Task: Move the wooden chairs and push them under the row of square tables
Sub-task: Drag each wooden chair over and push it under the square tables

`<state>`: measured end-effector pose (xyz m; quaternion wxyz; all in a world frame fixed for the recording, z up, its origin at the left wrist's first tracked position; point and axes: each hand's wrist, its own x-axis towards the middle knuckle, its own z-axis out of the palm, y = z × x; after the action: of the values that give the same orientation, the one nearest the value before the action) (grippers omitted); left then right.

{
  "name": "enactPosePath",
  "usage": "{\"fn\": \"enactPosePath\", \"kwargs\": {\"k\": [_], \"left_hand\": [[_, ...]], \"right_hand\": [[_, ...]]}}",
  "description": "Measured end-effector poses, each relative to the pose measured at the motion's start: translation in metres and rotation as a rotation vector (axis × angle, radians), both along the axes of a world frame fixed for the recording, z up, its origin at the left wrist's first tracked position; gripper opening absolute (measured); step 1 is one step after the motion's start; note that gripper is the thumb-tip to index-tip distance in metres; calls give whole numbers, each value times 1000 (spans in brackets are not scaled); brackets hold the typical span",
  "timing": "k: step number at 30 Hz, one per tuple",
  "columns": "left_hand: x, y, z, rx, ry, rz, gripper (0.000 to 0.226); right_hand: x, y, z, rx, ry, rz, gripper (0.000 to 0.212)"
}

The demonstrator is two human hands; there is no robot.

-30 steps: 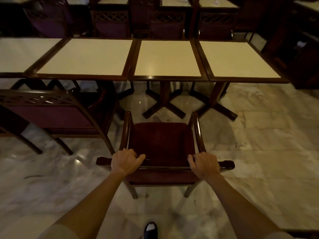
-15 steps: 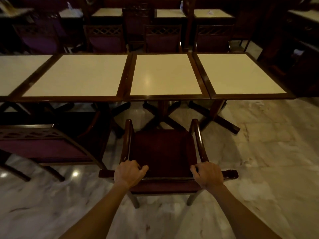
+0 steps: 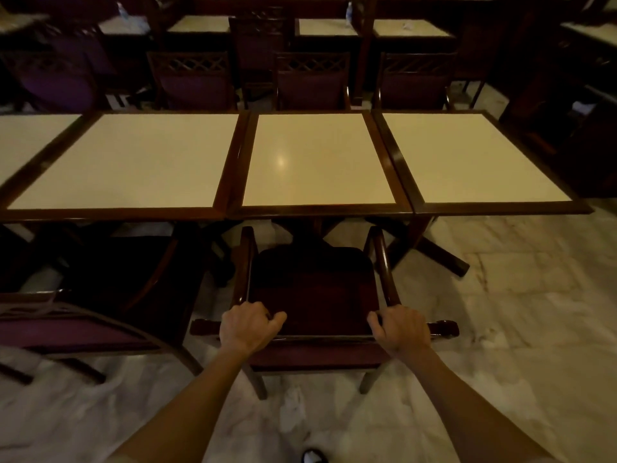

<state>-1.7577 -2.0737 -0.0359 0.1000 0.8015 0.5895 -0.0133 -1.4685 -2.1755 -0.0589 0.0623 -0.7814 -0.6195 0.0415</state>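
Observation:
A dark wooden armchair with a maroon seat [image 3: 314, 289] stands in front of me, facing a row of square cream-topped tables [image 3: 317, 208]. My left hand [image 3: 248, 327] and my right hand [image 3: 399, 330] both grip the chair's top back rail. The tips of its armrests reach the near edge of the middle table, and the seat front lies in the table's shadow. A second wooden chair [image 3: 76, 329] stands at the left, partly under the neighbouring table.
Cross-shaped table feet [image 3: 440, 259] rest on the marble floor right of the chair. More chairs [image 3: 312, 81] line the far side of the tables, with further tables behind. Dark furniture [image 3: 567, 128] fills the right edge. My shoe [image 3: 314, 457] shows at the bottom.
The chair has slid forward toward the middle table with both hands on its back rail. The tables appear closer and lower in view.

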Motion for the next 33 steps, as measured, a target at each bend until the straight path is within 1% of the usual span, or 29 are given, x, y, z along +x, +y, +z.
{"fn": "enactPosePath", "kwargs": {"k": [3,9,18,21,23,25,27,28,30,31,33], "left_hand": [[13,29,-3,-14,-5,25,60],[35,72,-4,-48,-10,49,59],[41,85,-5,-45,-2,51,60],[40,83,-2,-102,-6,75,57],[40,83,2,-205,-23,74,52],[40,86,11,-363,-83,54,45],[41,88,27,-467,-210,34,36],[42,88,38,-470,-252,13,33],[46,85,69,-403,-295,-49,29],[48,82,86,-368,-323,-76,27],[53,73,118,-317,-390,-109,24]], "right_hand": [[14,31,1,-11,13,6,53],[39,76,2,-36,41,13,56],[43,87,5,-33,22,37,55],[42,86,9,-77,53,17,56],[42,86,11,-118,107,15,56],[40,87,18,-151,203,12,51],[36,88,36,-159,299,-2,36],[35,89,48,-150,327,5,27],[29,85,83,-110,344,28,14],[24,81,102,-81,351,26,12],[19,73,134,-15,358,8,16]]}}
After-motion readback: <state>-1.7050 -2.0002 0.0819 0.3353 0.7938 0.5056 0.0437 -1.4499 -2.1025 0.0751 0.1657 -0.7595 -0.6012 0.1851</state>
